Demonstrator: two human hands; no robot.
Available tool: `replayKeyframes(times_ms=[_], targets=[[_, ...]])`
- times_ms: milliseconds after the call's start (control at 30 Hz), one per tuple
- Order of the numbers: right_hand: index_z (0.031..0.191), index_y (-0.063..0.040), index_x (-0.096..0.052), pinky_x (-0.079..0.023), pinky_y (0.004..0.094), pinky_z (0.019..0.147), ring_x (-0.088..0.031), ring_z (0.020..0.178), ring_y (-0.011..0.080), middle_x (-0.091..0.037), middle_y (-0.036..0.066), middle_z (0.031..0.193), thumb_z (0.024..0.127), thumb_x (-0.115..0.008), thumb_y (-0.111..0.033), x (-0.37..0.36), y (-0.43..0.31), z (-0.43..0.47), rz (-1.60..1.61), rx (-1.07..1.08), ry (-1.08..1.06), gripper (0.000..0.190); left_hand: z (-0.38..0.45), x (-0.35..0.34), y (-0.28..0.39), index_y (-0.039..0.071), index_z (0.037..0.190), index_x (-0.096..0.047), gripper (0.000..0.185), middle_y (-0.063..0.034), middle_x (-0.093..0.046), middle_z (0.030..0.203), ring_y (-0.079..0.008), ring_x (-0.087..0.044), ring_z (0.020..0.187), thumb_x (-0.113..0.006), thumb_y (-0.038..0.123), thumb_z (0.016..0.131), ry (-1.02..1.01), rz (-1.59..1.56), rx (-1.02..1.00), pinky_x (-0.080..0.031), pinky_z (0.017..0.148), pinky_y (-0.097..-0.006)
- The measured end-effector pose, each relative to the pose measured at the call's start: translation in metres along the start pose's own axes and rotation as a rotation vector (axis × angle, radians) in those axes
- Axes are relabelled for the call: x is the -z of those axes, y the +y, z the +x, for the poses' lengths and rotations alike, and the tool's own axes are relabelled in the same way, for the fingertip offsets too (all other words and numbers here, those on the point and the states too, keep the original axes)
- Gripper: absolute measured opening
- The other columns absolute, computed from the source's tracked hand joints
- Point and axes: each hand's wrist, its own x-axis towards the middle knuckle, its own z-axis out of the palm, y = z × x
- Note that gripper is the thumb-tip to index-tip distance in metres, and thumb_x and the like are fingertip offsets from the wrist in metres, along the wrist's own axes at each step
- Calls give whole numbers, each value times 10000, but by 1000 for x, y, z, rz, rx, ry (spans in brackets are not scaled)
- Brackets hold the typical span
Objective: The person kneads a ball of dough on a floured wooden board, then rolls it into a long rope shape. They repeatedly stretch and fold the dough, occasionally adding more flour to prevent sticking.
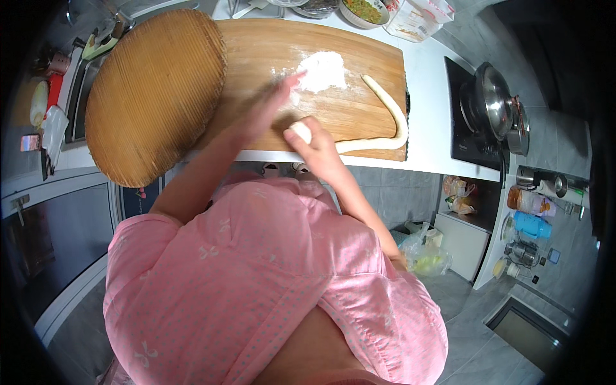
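Note:
A long rope of pale dough (380, 144) lies bent in a curve along the right side of a wooden board (269, 36). My right hand (315, 147) is closed around its near end at the board's front edge, and the dough's rounded tip shows between thumb and fingers. Over the board's middle, to the upper left of that hand, my left hand (274, 103) is blurred, with its fingers stretched out towards a patch of white flour (322, 71). Nothing shows in the left hand, though its palm side is hidden.
A round wooden lid or board (156, 96) overlaps the board's left side, partly over the sink (77, 108). Behind the board stand a bowl of chopped filling (363, 13) and a plastic bag (418, 19). At right, a lidded pan (495, 101) sits on a black cooktop (457, 110).

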Motion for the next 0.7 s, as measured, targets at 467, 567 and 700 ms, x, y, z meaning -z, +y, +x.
replayKeyframes(times_ms=[467, 567, 700], targets=[[1300, 26, -561, -493, 280, 690, -581, 712, 136, -614, 56, 864, 1063, -537, -146, 113, 7, -25, 817, -209, 53, 295, 90, -28, -16, 146, 1421, -636, 457, -153, -462, 1609, -396, -367, 1508, -671, 316, 997, -498, 980, -199, -274, 1244, -528], [1323, 14, -566, -504, 266, 689, -598, 719, 122, -633, 54, 888, 1080, -587, -164, 133, -2, -15, 821, -172, 44, 302, 75, 7, -12, 144, 1427, -630, 452, -143, -452, 1621, -383, -334, 1539, -658, 298, 1003, -470, 1126, -115, -257, 1252, -555], [1346, 18, -581, -489, 265, 673, -576, 716, 115, -625, 53, 901, 1078, -586, -158, 147, -22, 5, 785, -12, -19, 321, 76, 11, -21, 163, 1440, -625, 503, -133, -454, 1622, -362, -345, 1540, -665, 377, 986, -295, 1135, -123, -277, 1240, -582]])
